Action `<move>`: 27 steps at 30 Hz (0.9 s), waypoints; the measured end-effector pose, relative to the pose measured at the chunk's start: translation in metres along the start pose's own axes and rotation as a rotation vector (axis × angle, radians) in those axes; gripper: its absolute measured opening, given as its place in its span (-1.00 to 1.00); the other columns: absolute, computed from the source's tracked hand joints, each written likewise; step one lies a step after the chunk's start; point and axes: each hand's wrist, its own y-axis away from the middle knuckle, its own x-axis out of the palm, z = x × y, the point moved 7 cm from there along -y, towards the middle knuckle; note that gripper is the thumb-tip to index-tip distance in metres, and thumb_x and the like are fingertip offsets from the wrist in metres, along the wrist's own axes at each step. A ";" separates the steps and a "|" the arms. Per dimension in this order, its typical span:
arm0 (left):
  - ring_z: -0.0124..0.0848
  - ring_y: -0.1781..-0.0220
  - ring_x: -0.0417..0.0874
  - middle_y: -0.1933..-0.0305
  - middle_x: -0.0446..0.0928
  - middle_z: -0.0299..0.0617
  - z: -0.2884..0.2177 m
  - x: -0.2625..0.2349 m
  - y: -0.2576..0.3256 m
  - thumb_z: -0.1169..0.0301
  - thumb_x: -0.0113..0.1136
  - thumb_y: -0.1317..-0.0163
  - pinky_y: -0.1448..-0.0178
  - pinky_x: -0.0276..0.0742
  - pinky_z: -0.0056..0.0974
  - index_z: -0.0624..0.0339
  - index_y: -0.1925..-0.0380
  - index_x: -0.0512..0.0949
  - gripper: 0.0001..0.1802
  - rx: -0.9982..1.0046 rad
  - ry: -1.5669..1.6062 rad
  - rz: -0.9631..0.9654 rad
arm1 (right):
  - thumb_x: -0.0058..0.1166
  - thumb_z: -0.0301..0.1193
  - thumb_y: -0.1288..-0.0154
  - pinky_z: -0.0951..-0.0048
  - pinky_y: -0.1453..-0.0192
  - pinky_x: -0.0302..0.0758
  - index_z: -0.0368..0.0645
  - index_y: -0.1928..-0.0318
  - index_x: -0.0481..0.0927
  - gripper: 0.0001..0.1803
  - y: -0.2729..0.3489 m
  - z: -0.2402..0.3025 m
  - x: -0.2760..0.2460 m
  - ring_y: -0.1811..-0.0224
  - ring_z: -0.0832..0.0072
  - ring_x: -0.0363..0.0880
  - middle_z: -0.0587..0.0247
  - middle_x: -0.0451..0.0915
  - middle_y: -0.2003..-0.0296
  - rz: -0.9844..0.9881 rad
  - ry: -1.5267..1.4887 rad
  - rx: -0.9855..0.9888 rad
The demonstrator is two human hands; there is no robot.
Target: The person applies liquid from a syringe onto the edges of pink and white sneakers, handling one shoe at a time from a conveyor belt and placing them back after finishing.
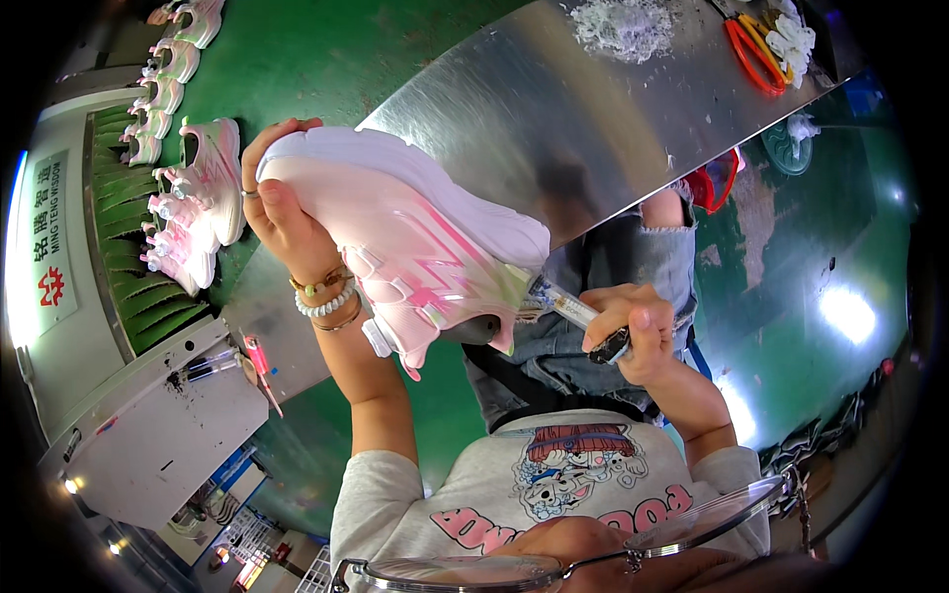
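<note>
My left hand (295,222) is wrapped around the toe of a pale pink and white sneaker (410,237), holding it tilted with its white sole toward the far side. Bracelets circle that wrist. The heel points to the right, over my lap. My right hand (641,331) is closed around a pen-like tool (568,304) with a pale barrel and a dark end. The tool's front end reaches the sneaker's heel edge; the shoe partly hides its tip, so I cannot tell whether it touches.
A metal tabletop (474,94) lies beyond the sneaker, bearing pale scraps (625,25) and orange-red-handled scissors (753,54). Similar sneakers (222,178) line the left side. A pink-handled tool (259,358) lies nearer on the left. Beyond the table's right edge is a red container (714,186).
</note>
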 end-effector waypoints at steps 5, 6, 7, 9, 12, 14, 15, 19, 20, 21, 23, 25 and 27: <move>-0.26 0.11 0.59 0.13 0.55 0.04 0.016 -0.005 0.002 -0.05 -0.16 -0.36 0.05 0.53 -0.25 0.37 0.05 0.44 -0.39 -0.085 0.039 -0.093 | -0.36 -0.30 -0.44 0.46 0.70 0.04 -0.31 0.55 0.55 -0.48 0.012 -0.001 -0.011 0.80 0.55 0.15 0.19 0.39 0.76 -0.025 0.045 0.006; -0.28 0.11 0.59 0.13 0.56 0.03 0.021 -0.008 0.001 -0.04 -0.17 -0.37 0.05 0.53 -0.27 0.37 0.03 0.43 -0.40 -0.113 0.043 -0.107 | -0.37 -0.30 -0.44 0.46 0.69 0.05 -0.31 0.56 0.55 -0.47 0.013 -0.002 -0.013 0.80 0.54 0.16 0.18 0.39 0.76 -0.028 0.062 0.011; -0.28 0.11 0.59 0.13 0.56 0.03 0.023 -0.009 0.001 -0.04 -0.17 -0.37 0.05 0.53 -0.27 0.37 0.03 0.43 -0.40 -0.115 0.043 -0.105 | -0.37 -0.29 -0.44 0.45 0.69 0.06 -0.31 0.56 0.55 -0.47 0.014 -0.002 -0.015 0.79 0.54 0.17 0.18 0.40 0.76 -0.030 0.079 0.015; -0.36 0.14 0.59 0.15 0.56 -0.02 0.030 -0.012 0.002 0.04 -0.20 -0.41 0.07 0.53 -0.32 0.36 0.02 0.43 -0.46 -0.189 0.032 -0.146 | -0.37 -0.29 -0.45 0.45 0.68 0.06 -0.31 0.56 0.55 -0.46 0.016 -0.005 -0.016 0.79 0.53 0.18 0.18 0.40 0.75 -0.062 0.085 0.006; -0.45 0.22 0.58 0.21 0.56 -0.12 0.039 -0.014 0.008 0.08 -0.23 -0.43 0.12 0.51 -0.39 0.36 0.03 0.45 -0.48 -0.280 0.014 -0.178 | -0.37 -0.28 -0.46 0.46 0.67 0.08 -0.32 0.57 0.55 -0.45 0.017 -0.007 -0.020 0.77 0.53 0.20 0.17 0.42 0.73 -0.099 0.111 0.028; -0.49 0.27 0.56 0.26 0.56 -0.16 0.049 -0.021 0.015 0.08 -0.20 -0.43 0.17 0.49 -0.41 0.36 0.08 0.48 -0.49 -0.353 0.007 -0.216 | -0.37 -0.27 -0.46 0.47 0.66 0.09 -0.33 0.57 0.55 -0.44 0.017 -0.008 -0.020 0.76 0.53 0.21 0.17 0.43 0.71 -0.103 0.128 0.056; -0.53 0.32 0.54 0.30 0.55 -0.21 0.060 -0.026 0.019 0.08 -0.18 -0.43 0.21 0.47 -0.43 0.36 0.13 0.50 -0.50 -0.427 0.002 -0.253 | -0.36 -0.26 -0.47 0.48 0.65 0.09 -0.33 0.56 0.55 -0.44 0.015 -0.010 -0.020 0.75 0.54 0.21 0.17 0.44 0.70 -0.114 0.132 0.073; -0.56 0.39 0.49 0.41 0.53 -0.25 0.085 -0.049 0.046 0.10 -0.05 -0.39 0.30 0.42 -0.42 0.35 0.32 0.53 -0.54 -0.699 -0.110 -0.301 | -0.38 -0.20 -0.49 0.54 0.64 0.12 -0.33 0.55 0.55 -0.40 -0.002 -0.017 -0.014 0.77 0.62 0.23 0.21 0.46 0.70 -0.169 0.148 0.153; -0.56 0.40 0.47 0.43 0.51 -0.26 0.077 -0.042 0.051 0.13 -0.03 -0.39 0.32 0.39 -0.43 0.38 0.31 0.54 -0.56 -0.628 -0.044 -0.254 | -0.42 -0.14 -0.50 0.56 0.64 0.15 -0.32 0.56 0.55 -0.35 -0.004 -0.021 -0.017 0.81 0.63 0.23 0.23 0.45 0.73 -0.211 0.178 0.195; -0.58 0.40 0.46 0.43 0.51 -0.28 0.083 -0.053 0.060 0.15 -0.02 -0.38 0.33 0.37 -0.46 0.39 0.29 0.54 -0.57 -0.644 -0.050 -0.249 | -0.41 -0.17 -0.51 0.57 0.61 0.18 -0.32 0.53 0.55 -0.38 -0.003 -0.026 -0.019 0.76 0.65 0.26 0.21 0.50 0.68 -0.236 0.181 0.220; -0.63 0.40 0.45 0.41 0.52 -0.30 0.091 -0.079 0.085 0.18 -0.01 -0.38 0.36 0.34 -0.51 0.40 0.23 0.55 -0.60 -0.699 -0.108 -0.240 | -0.41 -0.19 -0.51 0.58 0.60 0.19 -0.33 0.53 0.56 -0.39 -0.004 -0.035 -0.022 0.74 0.66 0.28 0.20 0.52 0.65 -0.247 0.183 0.200; -0.67 0.41 0.46 0.35 0.56 -0.30 0.075 -0.094 0.112 0.21 0.00 -0.38 0.38 0.33 -0.55 0.40 0.18 0.54 -0.62 -0.815 -0.202 -0.211 | -0.42 -0.22 -0.52 0.57 0.58 0.22 -0.34 0.52 0.55 -0.40 -0.004 -0.037 -0.023 0.68 0.65 0.30 0.17 0.56 0.59 -0.223 0.211 0.247; -0.68 0.41 0.47 0.32 0.57 -0.30 0.050 -0.098 0.136 0.23 -0.01 -0.38 0.40 0.32 -0.57 0.39 0.16 0.53 -0.63 -0.899 -0.243 -0.186 | -0.42 -0.22 -0.52 0.57 0.58 0.21 -0.34 0.51 0.55 -0.40 -0.002 -0.035 -0.021 0.69 0.65 0.30 0.17 0.56 0.60 -0.219 0.208 0.267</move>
